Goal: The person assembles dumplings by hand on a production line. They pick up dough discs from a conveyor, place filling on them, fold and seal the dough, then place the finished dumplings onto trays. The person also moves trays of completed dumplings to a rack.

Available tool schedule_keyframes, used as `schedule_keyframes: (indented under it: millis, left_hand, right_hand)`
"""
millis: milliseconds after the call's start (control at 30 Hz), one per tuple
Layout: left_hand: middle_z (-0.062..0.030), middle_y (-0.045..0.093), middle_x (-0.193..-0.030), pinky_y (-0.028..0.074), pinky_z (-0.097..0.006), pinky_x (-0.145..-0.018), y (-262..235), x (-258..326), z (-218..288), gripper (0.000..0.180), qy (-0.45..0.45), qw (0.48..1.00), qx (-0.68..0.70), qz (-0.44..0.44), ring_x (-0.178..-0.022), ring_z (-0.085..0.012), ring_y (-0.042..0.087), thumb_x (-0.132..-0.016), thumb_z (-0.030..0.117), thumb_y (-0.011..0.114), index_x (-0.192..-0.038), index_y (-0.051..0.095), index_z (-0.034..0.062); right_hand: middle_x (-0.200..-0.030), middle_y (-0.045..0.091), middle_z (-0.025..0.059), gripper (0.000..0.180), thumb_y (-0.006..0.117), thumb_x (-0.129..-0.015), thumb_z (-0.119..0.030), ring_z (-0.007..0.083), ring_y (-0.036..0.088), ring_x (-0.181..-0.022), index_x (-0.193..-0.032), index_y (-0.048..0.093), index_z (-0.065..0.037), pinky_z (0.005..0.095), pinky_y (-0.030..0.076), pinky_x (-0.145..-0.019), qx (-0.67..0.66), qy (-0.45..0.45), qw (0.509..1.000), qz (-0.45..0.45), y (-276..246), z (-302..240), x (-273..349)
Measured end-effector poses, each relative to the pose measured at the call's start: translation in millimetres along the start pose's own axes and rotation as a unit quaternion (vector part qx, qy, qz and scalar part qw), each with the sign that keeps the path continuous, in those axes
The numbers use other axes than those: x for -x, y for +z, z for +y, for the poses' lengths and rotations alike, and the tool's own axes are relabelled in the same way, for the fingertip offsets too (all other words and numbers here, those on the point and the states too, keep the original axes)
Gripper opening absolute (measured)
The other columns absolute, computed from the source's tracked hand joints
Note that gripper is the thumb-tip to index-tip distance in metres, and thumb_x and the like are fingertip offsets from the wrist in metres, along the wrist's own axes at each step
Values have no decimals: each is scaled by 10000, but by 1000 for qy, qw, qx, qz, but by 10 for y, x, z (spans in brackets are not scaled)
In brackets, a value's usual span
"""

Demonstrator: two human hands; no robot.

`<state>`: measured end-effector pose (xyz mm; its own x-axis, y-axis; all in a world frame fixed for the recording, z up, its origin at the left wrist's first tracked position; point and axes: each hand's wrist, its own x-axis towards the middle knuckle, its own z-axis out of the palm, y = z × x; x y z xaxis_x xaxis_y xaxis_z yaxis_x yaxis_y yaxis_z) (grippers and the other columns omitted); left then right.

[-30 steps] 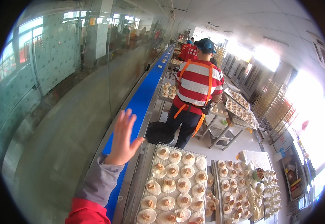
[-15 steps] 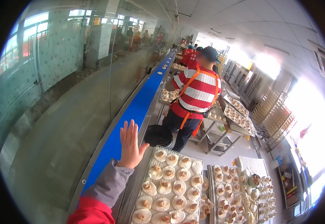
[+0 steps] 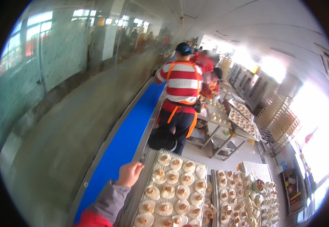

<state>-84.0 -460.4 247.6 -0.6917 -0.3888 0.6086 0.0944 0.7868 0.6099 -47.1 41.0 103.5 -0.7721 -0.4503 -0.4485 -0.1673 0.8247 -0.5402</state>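
My left hand [image 3: 130,174], in a grey cuff and red sleeve, hovers between the blue conveyor belt [image 3: 124,136] and the near tray. Its fingers are curled in, and nothing shows in them. Just right of it lies the wire-edged tray [image 3: 203,174], bearing rows of flat dough rounds [image 3: 168,191], most with a lump of brown filling on top. I cannot see my right hand.
A co-worker [image 3: 181,81] in a striped top stands ahead beside the belt, near a black round tub [image 3: 161,139]. More filled trays and a bowl of filling [image 3: 258,185] are at right. A glass partition [image 3: 58,113] runs along the left.
My left hand was raised with fingers spread; now it is lower and curled. The co-worker has moved left, closer to the belt, with an arm over it.
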Motion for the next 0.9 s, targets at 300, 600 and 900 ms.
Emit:
schedule_keyframes:
  millis: [300, 600, 900]
  left_hand:
    - [-95, 644, -743, 479, -399, -558, -63, 430, 67, 138, -8, 999, 4, -39, -653, -315, 629, -906, 192, 696, -839, 653, 79]
    - [-94, 601, -679, 466, -392, -542, -36, 805, 168, 197, -49, 995, 11, -84, -606, -293, 608, -937, 266, 679, -1048, 665, 104]
    - [-202, 126, -1653, 135, -497, -1225, -740, -249, 574, 730, 4, 957, 81, 278, -1533, -340, 124, -1000, 373, 551, -1558, 238, 23]
  right_hand:
    - [-1046, 656, 68, 200, 557, -1006, -129, 207, 587, -963, -1150, 661, -38, 372, 501, -848, -81, -49, 994, 54, -13, -544, -91]
    - [-971, 679, 81, 167, 620, -967, -99, 215, 603, -876, -1115, 690, -67, 379, 517, -781, -85, -92, 987, 98, 163, -302, 6]
    - [-876, 715, 118, 184, 694, -912, -191, 275, 701, -744, -1069, 722, -98, 363, 557, -672, -49, -173, 976, 121, 13, -331, 251]
